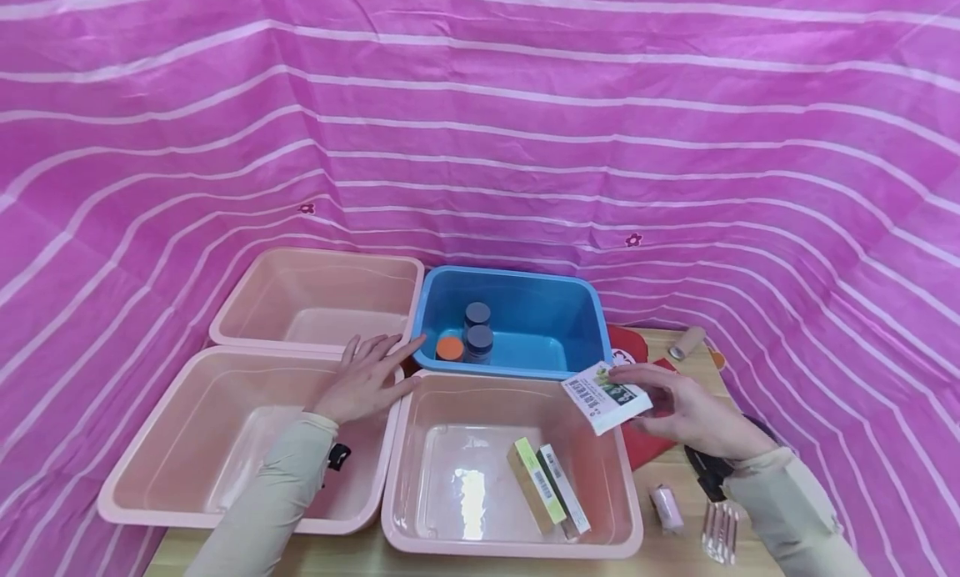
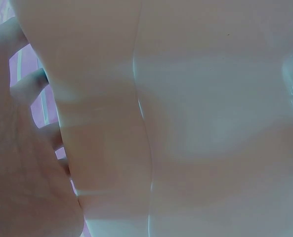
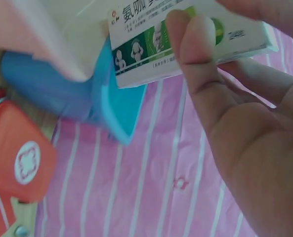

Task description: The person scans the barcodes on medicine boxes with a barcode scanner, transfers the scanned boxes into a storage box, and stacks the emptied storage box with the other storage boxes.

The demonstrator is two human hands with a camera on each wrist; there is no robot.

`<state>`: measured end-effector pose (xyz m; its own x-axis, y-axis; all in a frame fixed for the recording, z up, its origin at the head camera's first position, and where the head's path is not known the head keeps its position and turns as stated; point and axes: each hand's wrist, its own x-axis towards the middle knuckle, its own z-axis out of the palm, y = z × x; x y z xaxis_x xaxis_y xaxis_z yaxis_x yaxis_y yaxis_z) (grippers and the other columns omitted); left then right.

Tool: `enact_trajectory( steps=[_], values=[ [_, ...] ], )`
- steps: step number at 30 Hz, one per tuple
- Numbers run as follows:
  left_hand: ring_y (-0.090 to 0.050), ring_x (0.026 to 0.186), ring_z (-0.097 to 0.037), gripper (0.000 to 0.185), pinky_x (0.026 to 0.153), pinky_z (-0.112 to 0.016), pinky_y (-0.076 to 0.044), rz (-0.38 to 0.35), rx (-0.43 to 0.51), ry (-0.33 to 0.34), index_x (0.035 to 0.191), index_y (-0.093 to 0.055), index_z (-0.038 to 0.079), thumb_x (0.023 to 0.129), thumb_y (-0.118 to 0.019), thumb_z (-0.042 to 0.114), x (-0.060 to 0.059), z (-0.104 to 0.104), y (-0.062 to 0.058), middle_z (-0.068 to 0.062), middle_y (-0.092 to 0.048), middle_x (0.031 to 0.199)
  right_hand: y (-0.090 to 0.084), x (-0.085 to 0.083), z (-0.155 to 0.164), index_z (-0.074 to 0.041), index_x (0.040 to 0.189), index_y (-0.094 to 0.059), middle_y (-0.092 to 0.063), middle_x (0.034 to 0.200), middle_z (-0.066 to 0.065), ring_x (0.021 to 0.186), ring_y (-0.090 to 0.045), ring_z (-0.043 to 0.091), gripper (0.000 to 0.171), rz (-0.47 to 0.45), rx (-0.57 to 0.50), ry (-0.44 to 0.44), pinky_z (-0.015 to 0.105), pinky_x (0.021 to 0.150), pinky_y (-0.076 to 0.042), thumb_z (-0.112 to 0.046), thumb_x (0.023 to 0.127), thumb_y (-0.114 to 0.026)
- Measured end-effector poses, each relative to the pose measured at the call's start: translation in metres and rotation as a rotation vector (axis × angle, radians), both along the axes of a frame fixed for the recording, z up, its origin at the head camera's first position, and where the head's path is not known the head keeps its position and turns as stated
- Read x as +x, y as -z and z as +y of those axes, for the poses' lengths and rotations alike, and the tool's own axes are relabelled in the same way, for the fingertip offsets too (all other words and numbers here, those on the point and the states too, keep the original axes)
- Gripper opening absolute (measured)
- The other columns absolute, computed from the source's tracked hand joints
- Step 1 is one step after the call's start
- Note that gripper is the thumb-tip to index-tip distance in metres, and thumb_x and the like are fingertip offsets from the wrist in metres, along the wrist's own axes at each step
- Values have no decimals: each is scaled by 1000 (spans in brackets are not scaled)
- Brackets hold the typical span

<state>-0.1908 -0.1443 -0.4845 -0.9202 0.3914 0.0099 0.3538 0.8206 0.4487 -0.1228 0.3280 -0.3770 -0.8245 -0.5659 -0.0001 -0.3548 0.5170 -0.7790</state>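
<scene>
My right hand (image 1: 701, 414) pinches a white medicine box (image 1: 606, 396) with green pictures, over the right rim of the near pink bin (image 1: 517, 550). In the right wrist view the fingers hold the medicine box (image 3: 136, 49) by its faces. Two slim boxes lie in that bin: a yellow-green box (image 1: 538, 484) and a white and dark box (image 1: 564, 489). My left hand (image 1: 363, 387) has its fingers spread where the bins meet, its fingertips at the corner of the blue bin (image 1: 517, 277). In the left wrist view the fingers are partly hidden behind a pink bin wall (image 2: 102, 123).
Dark-lidded jars (image 1: 478, 343) and an orange-lidded one (image 1: 450, 348) stand in the blue bin. Two more pink bins (image 1: 322, 256) are at left. On the table at right lie a red first-aid pouch (image 3: 18, 153), a pink roll (image 1: 666, 509), a beige roll (image 1: 687, 342) and wrapped sticks (image 1: 722, 531).
</scene>
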Motion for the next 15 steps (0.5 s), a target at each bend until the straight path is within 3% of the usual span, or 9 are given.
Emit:
enact_trajectory(
  steps=[6, 10, 15],
  values=[
    [-26, 152, -42, 74, 123, -68, 1, 11, -9, -3, 161, -32, 36, 97, -56, 63, 0, -1, 1, -16, -36, 164, 12, 0, 24, -1, 120, -69, -71, 107, 7, 87, -62, 2, 44, 231, 24, 162, 16, 72, -54, 15, 79, -71],
    [-26, 152, -42, 73, 123, -68, 1, 11, -10, -2, 161, -32, 37, 97, -56, 62, 0, -1, 1, -16, -36, 164, 21, 2, 46, -6, 114, -68, -67, 89, -7, 70, -57, 0, 39, 267, 85, 257, 19, 58, -50, 11, 79, -73],
    [-26, 152, -42, 73, 123, -69, 1, 13, -8, 2, 161, -32, 36, 97, -57, 60, 0, 0, 0, -17, -36, 164, 32, 5, 78, -5, 111, -68, -67, 81, -12, 68, -59, -2, 36, 277, 120, 306, 17, 59, -49, 13, 79, -74]
  ],
)
